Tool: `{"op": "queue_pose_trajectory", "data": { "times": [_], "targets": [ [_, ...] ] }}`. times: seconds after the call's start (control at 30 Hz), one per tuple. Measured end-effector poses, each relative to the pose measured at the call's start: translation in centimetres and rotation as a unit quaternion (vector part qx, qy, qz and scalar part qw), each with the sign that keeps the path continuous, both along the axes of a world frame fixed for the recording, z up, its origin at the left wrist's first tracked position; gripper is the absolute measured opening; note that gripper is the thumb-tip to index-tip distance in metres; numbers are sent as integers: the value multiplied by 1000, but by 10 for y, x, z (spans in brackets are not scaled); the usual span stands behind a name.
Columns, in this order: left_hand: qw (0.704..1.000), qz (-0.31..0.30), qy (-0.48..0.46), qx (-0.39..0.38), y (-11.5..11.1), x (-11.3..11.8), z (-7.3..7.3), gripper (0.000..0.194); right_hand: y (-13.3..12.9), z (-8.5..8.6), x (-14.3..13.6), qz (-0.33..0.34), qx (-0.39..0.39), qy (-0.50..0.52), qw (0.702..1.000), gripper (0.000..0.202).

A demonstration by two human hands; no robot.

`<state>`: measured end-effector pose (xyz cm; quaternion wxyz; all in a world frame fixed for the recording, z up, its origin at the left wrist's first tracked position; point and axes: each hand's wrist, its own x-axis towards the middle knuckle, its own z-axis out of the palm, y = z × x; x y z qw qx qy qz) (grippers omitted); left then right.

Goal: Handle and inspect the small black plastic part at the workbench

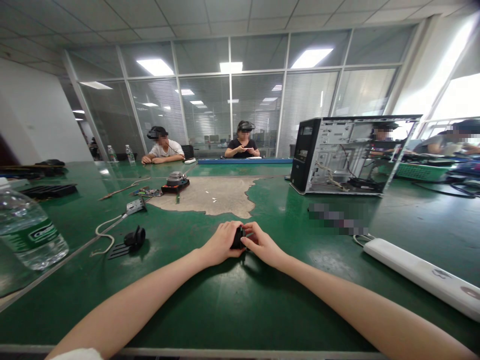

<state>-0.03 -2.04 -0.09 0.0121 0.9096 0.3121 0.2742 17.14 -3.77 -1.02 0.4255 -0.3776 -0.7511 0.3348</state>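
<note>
A small black part (237, 238) is held between my two hands just above the green tabletop, near the middle of the view. My left hand (219, 243) wraps around it from the left, fingers closed over its far side. From the right, my right hand (263, 245) has its thumb and fingers pinched on the same part. Most of the part is covered by my fingers, so I cannot make out its exact kind. Something dark and thin shows below it between the hands.
An opened computer case (337, 157) stands at right, behind a white power strip (420, 275). Left lie a black round plastic piece (135, 239), a metal box with cable (135, 206) and a water bottle (30, 235). A cooler (176, 181) sits farther back. Several people sit around.
</note>
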Motion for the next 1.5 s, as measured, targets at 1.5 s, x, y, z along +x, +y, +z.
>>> {"op": "queue_pose_trajectory", "data": {
  "times": [1.5],
  "targets": [
    [1000,2,-12,-1,-1,1,-1,55,-2,1,0,-8,24,0,1000,24]
  ]
}}
